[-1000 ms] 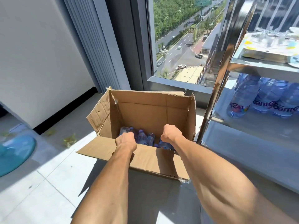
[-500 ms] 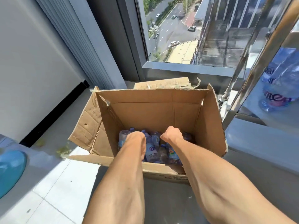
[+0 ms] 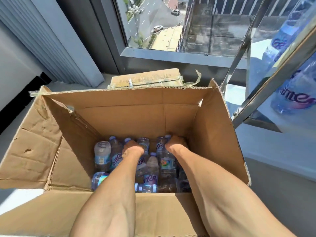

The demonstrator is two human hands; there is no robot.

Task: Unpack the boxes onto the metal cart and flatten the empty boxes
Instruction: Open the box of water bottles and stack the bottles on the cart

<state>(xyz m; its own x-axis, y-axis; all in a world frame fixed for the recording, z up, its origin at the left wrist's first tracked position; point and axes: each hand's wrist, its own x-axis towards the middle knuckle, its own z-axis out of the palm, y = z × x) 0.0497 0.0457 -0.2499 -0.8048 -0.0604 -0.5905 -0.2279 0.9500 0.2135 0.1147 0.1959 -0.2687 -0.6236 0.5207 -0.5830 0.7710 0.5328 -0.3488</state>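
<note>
- Head view, looking steeply down into an open cardboard box (image 3: 140,117) filling the middle of the frame, flaps folded outward at left, right and bottom.
- Small water bottles (image 3: 152,170) with blue-and-purple labels lying jumbled at the bottom of the box, lower centre, some on their sides, some cap-up.
- Left hand (image 3: 131,147) reaching deep into the box, buried among the bottles at centre; fingers hidden below the wrist, so cannot tell whether curled round a bottle or spread.
- Right hand (image 3: 176,142) likewise plunged in, just right of centre, against the cap end of a bottle; fingers out of sight, grip impossible to judge.
- Both bare forearms running up from the bottom edge of the frame, side by side, well apart at the elbows and near each other at the wrists.
- Metal cart (image 3: 273,79) at the right edge, slanted shiny posts and a shelf edge showing, just beside the right wall of the box.
- Larger water bottles (image 3: 294,96) already on the cart shelves, upper right, blurred.
- Second taped cardboard box (image 3: 145,79) behind the open one, upper centre, below the window (image 3: 153,23).
</note>
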